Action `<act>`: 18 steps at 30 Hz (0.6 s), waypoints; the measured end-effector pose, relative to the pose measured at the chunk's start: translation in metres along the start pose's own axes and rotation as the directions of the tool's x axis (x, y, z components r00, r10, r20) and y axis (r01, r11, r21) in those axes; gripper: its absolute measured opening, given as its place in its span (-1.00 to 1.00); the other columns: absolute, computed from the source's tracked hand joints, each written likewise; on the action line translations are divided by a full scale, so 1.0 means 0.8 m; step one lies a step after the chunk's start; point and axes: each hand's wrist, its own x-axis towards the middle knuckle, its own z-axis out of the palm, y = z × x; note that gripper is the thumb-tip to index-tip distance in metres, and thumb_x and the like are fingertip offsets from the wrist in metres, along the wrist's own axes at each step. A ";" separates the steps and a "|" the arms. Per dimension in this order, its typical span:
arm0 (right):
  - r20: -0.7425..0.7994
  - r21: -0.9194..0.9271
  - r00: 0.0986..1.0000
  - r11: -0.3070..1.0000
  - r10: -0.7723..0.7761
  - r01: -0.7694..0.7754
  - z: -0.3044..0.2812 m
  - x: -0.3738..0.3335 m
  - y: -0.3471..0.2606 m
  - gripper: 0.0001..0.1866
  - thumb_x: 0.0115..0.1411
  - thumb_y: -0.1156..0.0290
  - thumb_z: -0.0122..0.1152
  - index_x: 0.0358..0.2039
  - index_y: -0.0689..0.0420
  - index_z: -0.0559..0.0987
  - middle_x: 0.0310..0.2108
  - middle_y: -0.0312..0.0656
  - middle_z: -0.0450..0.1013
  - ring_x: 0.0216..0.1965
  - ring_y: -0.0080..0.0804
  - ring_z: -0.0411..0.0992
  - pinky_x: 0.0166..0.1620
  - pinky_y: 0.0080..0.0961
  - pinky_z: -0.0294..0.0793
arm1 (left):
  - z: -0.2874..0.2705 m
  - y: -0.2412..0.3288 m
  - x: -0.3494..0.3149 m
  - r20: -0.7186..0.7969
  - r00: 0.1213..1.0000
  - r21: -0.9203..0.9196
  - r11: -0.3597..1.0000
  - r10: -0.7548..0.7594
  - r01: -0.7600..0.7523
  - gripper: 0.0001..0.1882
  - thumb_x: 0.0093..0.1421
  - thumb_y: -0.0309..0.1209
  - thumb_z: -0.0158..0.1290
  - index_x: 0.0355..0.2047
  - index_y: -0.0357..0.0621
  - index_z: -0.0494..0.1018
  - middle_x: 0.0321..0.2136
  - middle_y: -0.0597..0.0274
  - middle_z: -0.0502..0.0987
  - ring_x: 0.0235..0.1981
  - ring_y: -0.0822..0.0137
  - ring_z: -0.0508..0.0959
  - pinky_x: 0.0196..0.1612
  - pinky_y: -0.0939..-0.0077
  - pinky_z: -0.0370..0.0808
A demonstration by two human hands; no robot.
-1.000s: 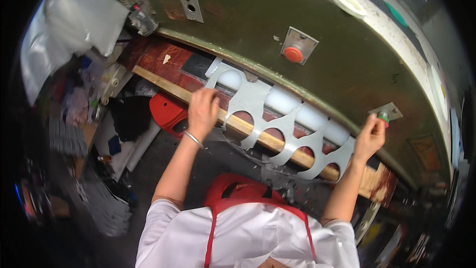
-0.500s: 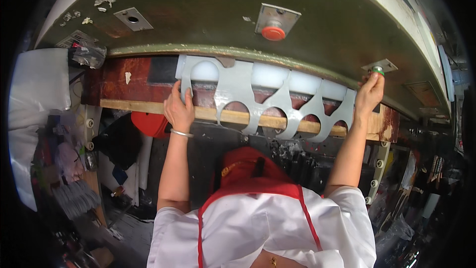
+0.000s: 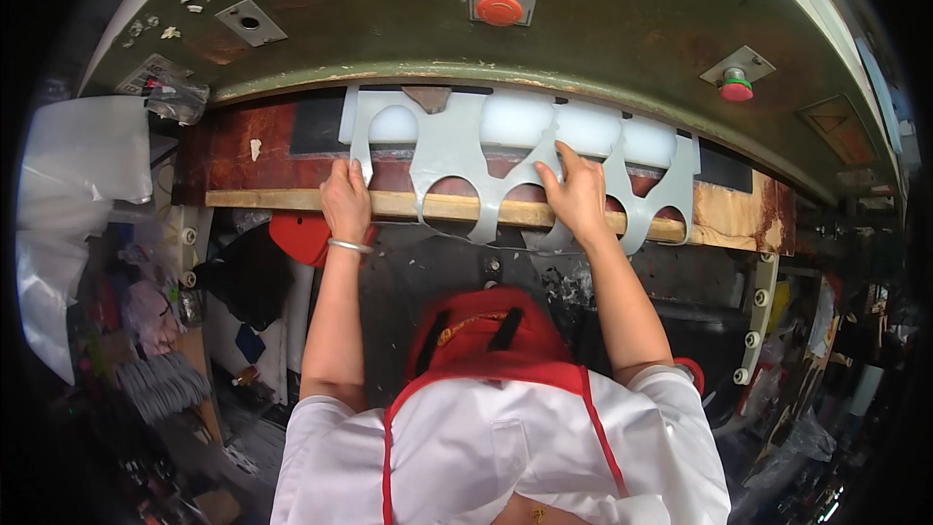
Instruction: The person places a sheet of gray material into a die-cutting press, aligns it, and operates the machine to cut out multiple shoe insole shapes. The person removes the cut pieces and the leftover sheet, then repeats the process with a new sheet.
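Note:
A thin grey sheet [image 3: 449,148] with rows of rounded cut-outs lies across a white board [image 3: 515,119] and hangs over the wooden front edge of the work table. At its left end my left hand [image 3: 346,200] pinches a narrow strip, thumb and fingers closed on it. My right hand [image 3: 581,198] is on the sheet right of its middle, with the thumb and index finger at a narrow web between two cut-outs; the other fingers are curled and partly hidden. A small brown die-like piece [image 3: 428,98] sits at the sheet's far edge, under the green machine head [image 3: 369,24].
The machine head overhangs the table's far side. It carries a red push button [image 3: 500,9] in the middle and a red-and-green one [image 3: 736,87] at the right. Wooden edging [image 3: 282,198] runs along the table front. Clear plastic sheeting [image 3: 83,151] hangs at the left, near a red stool [image 3: 303,238].
My right hand has left the button at the right and come down leftward onto the grey sheet. My left hand keeps its hold on the left end. The view has shifted slightly.

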 end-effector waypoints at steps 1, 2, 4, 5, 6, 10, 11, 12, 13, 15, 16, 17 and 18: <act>-0.063 0.075 0.995 0.995 0.072 -0.067 -0.001 -0.009 -0.006 -0.62 0.12 0.29 0.24 -0.10 0.25 0.52 -0.68 -0.19 0.40 -0.54 -0.33 0.34 -0.32 -0.38 0.37 | -0.004 -0.003 -0.006 -0.010 0.999 -0.014 0.999 0.038 -0.038 -0.78 0.28 -0.31 -0.10 -0.44 -0.19 0.34 -0.57 -0.12 0.47 -0.51 -0.20 0.42 -0.36 0.02 0.32; -0.129 0.335 0.964 0.926 0.231 -0.177 -0.002 -0.021 -0.013 -0.69 0.15 0.42 0.21 -0.10 0.24 0.50 -0.71 -0.29 0.34 -0.63 -0.54 0.25 -0.48 -0.52 0.30 | -0.010 -0.006 -0.014 0.011 1.000 -0.046 0.999 0.026 -0.025 -0.80 0.27 -0.34 -0.10 -0.44 -0.19 0.33 -0.55 -0.12 0.47 -0.48 -0.18 0.43 -0.36 0.05 0.32; -0.145 0.425 0.931 0.871 0.335 -0.247 -0.016 -0.058 -0.024 -0.76 0.07 0.46 0.25 -0.21 0.16 0.54 -0.69 -0.21 0.38 -0.57 -0.30 0.33 -0.36 -0.37 0.37 | -0.029 -0.015 -0.037 0.075 0.996 -0.199 0.980 0.039 -0.023 -0.80 0.27 -0.39 -0.12 -0.46 -0.22 0.30 -0.46 -0.15 0.46 -0.39 -0.15 0.42 -0.33 0.07 0.32; -0.124 0.406 0.944 0.884 0.306 -0.233 -0.025 -0.082 -0.030 -0.78 0.05 0.48 0.26 -0.24 0.16 0.54 -0.70 -0.23 0.37 -0.59 -0.31 0.33 -0.39 -0.40 0.35 | -0.043 -0.020 -0.055 0.119 0.990 -0.234 0.971 0.072 -0.043 -0.81 0.27 -0.41 -0.13 -0.46 -0.24 0.29 -0.43 -0.14 0.44 -0.35 -0.13 0.41 -0.31 0.09 0.32; -0.136 0.393 0.945 0.892 0.296 -0.223 -0.034 -0.100 -0.036 -0.79 0.04 0.50 0.27 -0.27 0.16 0.54 -0.72 -0.25 0.36 -0.61 -0.32 0.33 -0.42 -0.43 0.34 | -0.058 -0.024 -0.071 0.149 0.984 -0.275 0.960 0.093 -0.049 -0.82 0.27 -0.43 -0.14 -0.45 -0.26 0.29 -0.41 -0.13 0.41 -0.32 -0.11 0.40 -0.29 0.11 0.32; -0.286 -0.081 0.958 0.996 0.000 -0.024 -0.066 -0.104 -0.057 -0.72 -0.09 0.57 0.29 -0.28 0.18 0.56 -0.63 -0.27 0.42 -0.43 -0.30 0.39 -0.23 -0.39 0.33 | -0.092 -0.033 -0.110 0.147 0.973 -0.376 0.920 0.176 -0.110 -0.79 0.28 -0.35 -0.13 -0.26 -0.27 0.37 -0.45 -0.02 0.41 -0.34 -0.03 0.44 -0.28 0.21 0.36; -0.311 0.019 0.949 0.999 0.050 -0.046 -0.063 -0.091 -0.067 -0.67 -0.08 0.52 0.30 -0.22 0.21 0.54 -0.50 -0.22 0.45 -0.31 -0.25 0.38 -0.16 -0.34 0.34 | -0.096 -0.034 -0.113 0.233 0.970 -0.372 0.928 0.071 0.022 -0.77 0.29 -0.32 -0.13 -0.25 -0.26 0.38 -0.48 0.00 0.42 -0.37 -0.02 0.45 -0.30 0.21 0.37; -0.341 0.130 0.934 0.989 0.105 -0.064 -0.054 -0.074 -0.082 -0.61 -0.07 0.48 0.32 -0.17 0.24 0.52 -0.38 -0.16 0.47 -0.18 -0.20 0.37 -0.09 -0.29 0.34 | -0.099 -0.034 -0.116 0.310 0.950 -0.356 0.923 -0.031 0.146 -0.74 0.29 -0.29 -0.12 -0.23 -0.26 0.39 -0.50 0.02 0.44 -0.40 -0.02 0.47 -0.33 0.21 0.37; -0.257 0.191 0.961 0.980 0.105 -0.056 -0.038 -0.058 -0.101 -0.50 -0.08 0.41 0.34 -0.09 0.26 0.47 -0.27 -0.08 0.44 -0.10 -0.13 0.32 -0.02 -0.24 0.31 | -0.100 -0.034 -0.117 0.208 0.977 -0.337 0.941 0.052 0.022 -0.68 0.29 -0.19 -0.12 -0.21 -0.22 0.41 -0.62 0.06 0.45 -0.53 -0.03 0.48 -0.43 0.18 0.37; 0.022 0.221 0.997 0.972 0.075 -0.078 0.004 -0.042 -0.148 -0.16 -0.12 0.23 0.41 0.16 0.21 0.26 0.03 0.10 0.29 0.13 0.01 0.18 0.16 -0.20 0.22 | -0.103 -0.034 -0.124 0.290 0.957 -0.154 0.986 -0.015 0.062 -0.69 0.28 -0.14 -0.12 -0.24 -0.11 0.43 -0.63 -0.03 0.48 -0.53 -0.11 0.51 -0.43 0.07 0.37; 0.128 0.143 0.992 0.990 -0.018 0.000 0.027 -0.050 -0.174 -0.02 -0.20 0.14 0.45 0.21 0.20 0.20 0.10 0.18 0.22 0.21 0.17 0.06 0.22 -0.11 0.15 | -0.104 -0.033 -0.130 0.287 0.957 -0.092 0.993 -0.047 0.076 -0.70 0.28 -0.13 -0.12 -0.27 -0.08 0.44 -0.62 -0.06 0.49 -0.51 -0.13 0.51 -0.42 0.04 0.37; 0.229 0.151 0.967 0.985 -0.113 0.079 0.046 -0.063 -0.197 0.04 -0.26 0.11 0.48 0.22 0.18 0.19 0.17 0.31 0.07 0.24 0.35 -0.08 0.23 -0.01 0.11 | -0.105 -0.032 -0.140 0.293 0.948 -0.010 0.991 -0.124 0.132 -0.73 0.28 -0.14 -0.12 -0.32 -0.05 0.42 -0.60 -0.07 0.51 -0.50 -0.15 0.52 -0.43 -0.02 0.37; 0.209 0.117 0.972 0.989 -0.109 0.086 0.060 -0.078 -0.215 0.04 -0.29 0.15 0.49 0.22 0.16 0.20 0.17 0.36 0.02 0.22 0.38 -0.09 0.22 0.00 0.11 | -0.109 -0.033 -0.154 0.317 0.937 0.022 0.988 -0.150 0.151 -0.72 0.27 -0.15 -0.10 -0.41 -0.05 0.42 -0.62 -0.08 0.49 -0.52 -0.15 0.51 -0.47 0.00 0.37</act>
